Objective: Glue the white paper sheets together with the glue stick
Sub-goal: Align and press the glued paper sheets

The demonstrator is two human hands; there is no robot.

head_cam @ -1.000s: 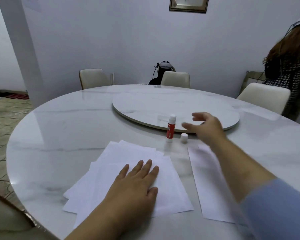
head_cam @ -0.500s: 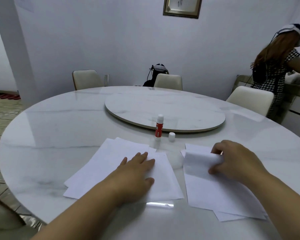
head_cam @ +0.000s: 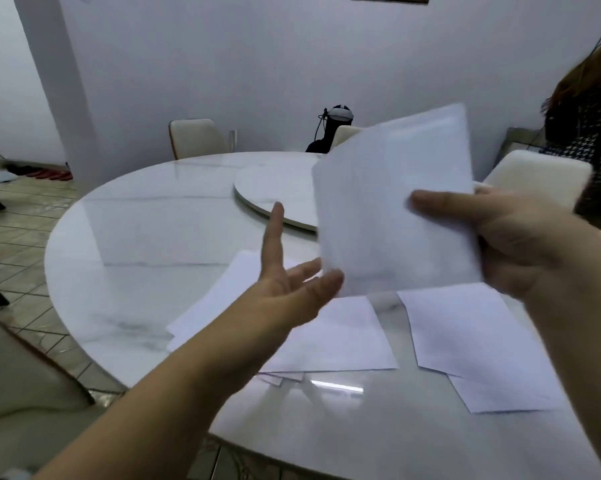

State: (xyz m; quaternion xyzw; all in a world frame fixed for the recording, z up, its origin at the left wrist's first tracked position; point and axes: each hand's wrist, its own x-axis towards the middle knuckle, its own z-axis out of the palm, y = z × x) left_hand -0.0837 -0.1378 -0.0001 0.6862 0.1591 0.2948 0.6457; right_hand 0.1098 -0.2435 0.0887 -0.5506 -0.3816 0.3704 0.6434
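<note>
Right hand (head_cam: 520, 247) up over the tabletop (head_cam: 146, 237), fingers (head_cam: 441, 204) pinched on one white sheet (head_cam: 392, 209) lifted clear and held nearly upright, blurred. Left hand (head_cam: 285, 289) raised beside the sheet's lower corner, palm up, fingers spread and grasping nothing, just short of the paper's edge.

Likely mid-pickup: one sheet taken, no gluing begun. Left stack of sheets (head_cam: 330, 341) lying fanned under the left arm; right stack of sheets (head_cam: 465, 337) lying flat below the right hand, one corner jutting toward the near edge. Glue stick out of sight, probably hidden behind the raised sheet.

Next move, by judgement: steady the sheet with the left hand, lay it flat on bare tabletop, then reach for the glue stick.

Open room: wide bare marble to the left and toward the turntable (head_cam: 274, 188). Near edge close to both stacks, so some risk of a sheet sliding off.
</note>
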